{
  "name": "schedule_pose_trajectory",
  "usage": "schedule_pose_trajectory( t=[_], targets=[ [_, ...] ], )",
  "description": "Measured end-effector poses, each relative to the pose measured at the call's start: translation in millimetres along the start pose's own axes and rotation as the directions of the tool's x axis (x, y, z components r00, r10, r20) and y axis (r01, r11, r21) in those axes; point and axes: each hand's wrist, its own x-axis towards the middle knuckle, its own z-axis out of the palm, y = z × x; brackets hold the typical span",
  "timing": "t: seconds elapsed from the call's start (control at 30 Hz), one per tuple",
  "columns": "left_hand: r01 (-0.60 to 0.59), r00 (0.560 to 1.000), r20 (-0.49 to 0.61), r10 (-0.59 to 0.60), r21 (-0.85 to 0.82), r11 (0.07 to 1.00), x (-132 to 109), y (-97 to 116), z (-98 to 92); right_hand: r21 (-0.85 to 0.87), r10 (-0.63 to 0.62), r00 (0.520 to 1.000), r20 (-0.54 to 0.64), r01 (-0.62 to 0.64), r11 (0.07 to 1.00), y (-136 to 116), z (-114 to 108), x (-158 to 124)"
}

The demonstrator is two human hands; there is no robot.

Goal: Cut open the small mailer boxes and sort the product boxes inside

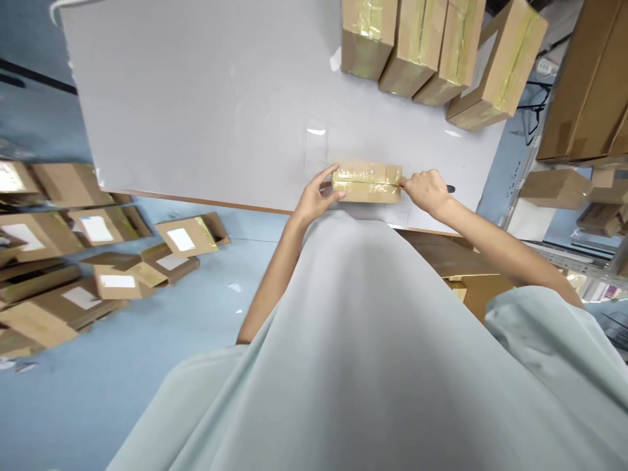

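Fingers of the left hand (313, 199) bracket the left end of a small box (367, 184), thumb opposed to the fingertips. Fingers of the right hand (428, 191) are closed in a fist around a tool (450, 189); its dark end projects beyond the hand, and its tip is too small to identify. The small box, sealed with yellowish tape (356, 174), is located on the table (196, 98), close to the near edge. Four taped boxes (408, 70) stand in a row at the table's far right. Labelled boxes (201, 237) lie on the floor (196, 366) at the table's near-left side.
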Motion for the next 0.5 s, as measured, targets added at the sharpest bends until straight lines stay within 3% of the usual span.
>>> schedule_pose_trajectory(
  t=[0.2,0.33,0.43,0.5],
  targets=[
    [0.012,1.000,0.012,-0.011,-0.057,0.998,2.0,6.0,-1.7,0.048,0.062,0.998,0.000,-0.062,0.997,23.9,15.9,-18.6],
    [-0.008,1.000,-0.028,0.008,-0.026,1.000,-1.9,6.4,-18.2,0.238,0.030,0.993,-0.118,-0.002,0.971,32.1,35.8,-26.5],
    [0.020,0.998,-0.052,-0.023,-0.040,0.999,-7.4,2.8,-37.0,0.496,0.057,0.961,-0.272,0.089,0.864,26.2,67.9,-25.8],
    [0.056,0.996,-0.061,-0.059,-0.053,0.997,-10.8,-1.3,-49.1,0.706,0.148,0.934,-0.324,0.134,0.695,10.8,92.5,-16.1]
  ],
)
